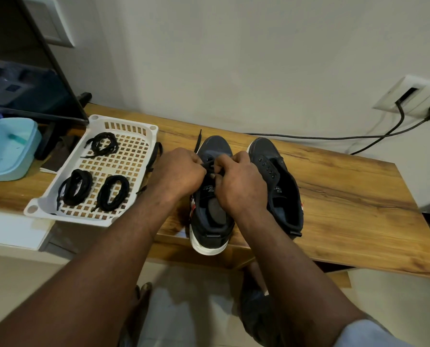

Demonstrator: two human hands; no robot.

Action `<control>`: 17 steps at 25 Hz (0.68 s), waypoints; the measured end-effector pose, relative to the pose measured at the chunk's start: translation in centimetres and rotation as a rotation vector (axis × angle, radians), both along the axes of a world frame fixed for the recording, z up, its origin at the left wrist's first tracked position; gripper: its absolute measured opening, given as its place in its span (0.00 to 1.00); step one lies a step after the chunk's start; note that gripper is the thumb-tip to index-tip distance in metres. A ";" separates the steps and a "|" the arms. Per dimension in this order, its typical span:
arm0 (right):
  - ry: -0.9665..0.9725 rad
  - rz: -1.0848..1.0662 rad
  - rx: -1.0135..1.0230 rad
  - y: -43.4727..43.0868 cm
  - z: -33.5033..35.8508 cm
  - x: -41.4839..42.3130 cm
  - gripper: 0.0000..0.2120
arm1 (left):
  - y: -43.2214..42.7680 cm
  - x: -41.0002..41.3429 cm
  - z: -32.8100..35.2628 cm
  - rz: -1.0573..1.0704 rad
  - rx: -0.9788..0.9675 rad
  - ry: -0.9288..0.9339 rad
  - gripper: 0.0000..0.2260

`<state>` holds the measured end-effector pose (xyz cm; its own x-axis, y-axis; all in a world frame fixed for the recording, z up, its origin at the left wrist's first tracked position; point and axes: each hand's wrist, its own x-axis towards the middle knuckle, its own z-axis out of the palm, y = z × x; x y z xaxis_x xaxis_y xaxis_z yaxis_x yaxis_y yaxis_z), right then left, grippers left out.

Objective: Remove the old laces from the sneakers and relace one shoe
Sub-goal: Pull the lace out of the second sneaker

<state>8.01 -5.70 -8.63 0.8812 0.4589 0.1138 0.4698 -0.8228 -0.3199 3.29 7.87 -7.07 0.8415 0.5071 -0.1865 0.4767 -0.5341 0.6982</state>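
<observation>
Head view: L hand & R hand meet mid-frame, each grip pinching the lace over the shoe on the worktop, shoe's long axis toe-up-frame, both hands equally close.

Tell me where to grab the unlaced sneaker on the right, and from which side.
Take the unlaced sneaker by its heel collar, coming from the near edge of the table: the heel points toward the person, the mouth gapes open for fingers, and the other sneaker crowds its left side.
</observation>
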 end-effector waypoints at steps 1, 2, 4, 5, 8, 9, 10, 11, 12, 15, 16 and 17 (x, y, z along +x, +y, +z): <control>0.024 -0.038 0.054 0.1 0.0 0.2 0.04 | 0.0 0.0 -0.1 0.006 0.014 0.002 0.06; 0.075 -0.098 0.156 0.2 -0.1 0.5 0.03 | -0.1 0.0 -0.1 0.007 0.033 0.003 0.06; 0.245 -0.278 0.475 0.3 -0.2 1.0 0.05 | 0.0 -0.1 0.0 0.001 0.046 0.002 0.07; 0.332 -0.371 0.631 0.2 0.0 1.3 0.05 | 0.1 0.0 0.0 -0.001 0.036 -0.003 0.06; 0.408 -0.397 0.708 0.2 0.5 1.3 0.03 | 0.5 -0.2 0.1 -0.005 0.013 -0.009 0.04; 0.358 -0.307 0.623 0.3 0.6 1.1 0.04 | 0.6 -0.2 0.1 -0.004 -0.001 -0.011 0.03; 0.286 -0.194 0.504 0.6 0.6 0.8 0.07 | 0.6 -0.3 0.0 0.003 -0.023 -0.017 0.03; 0.210 -0.094 0.370 0.9 0.5 0.6 0.08 | 0.7 -0.3 0.0 0.011 -0.048 -0.026 0.04; 0.139 -0.029 0.244 1.1 0.4 0.3 0.08 | 0.8 -0.4 -0.1 0.017 -0.069 -0.034 0.04; 0.043 -0.004 0.069 1.1 -0.2 0.0 0.08 | 1.0 -0.5 -0.1 0.008 -0.092 -0.042 0.04; 0.046 -0.010 0.079 1.0 -0.3 0.1 0.07 | 1.0 -0.6 -0.1 0.001 -0.088 -0.042 0.04; 0.047 -0.012 0.120 1.0 -0.4 0.2 0.06 | 1.0 -0.6 -0.2 -0.004 -0.080 -0.042 0.04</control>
<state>8.17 -4.73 -9.03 0.8922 0.4338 0.1257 0.4423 -0.7827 -0.4380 2.70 8.91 -7.23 0.8513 0.4887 -0.1910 0.4442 -0.4775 0.7581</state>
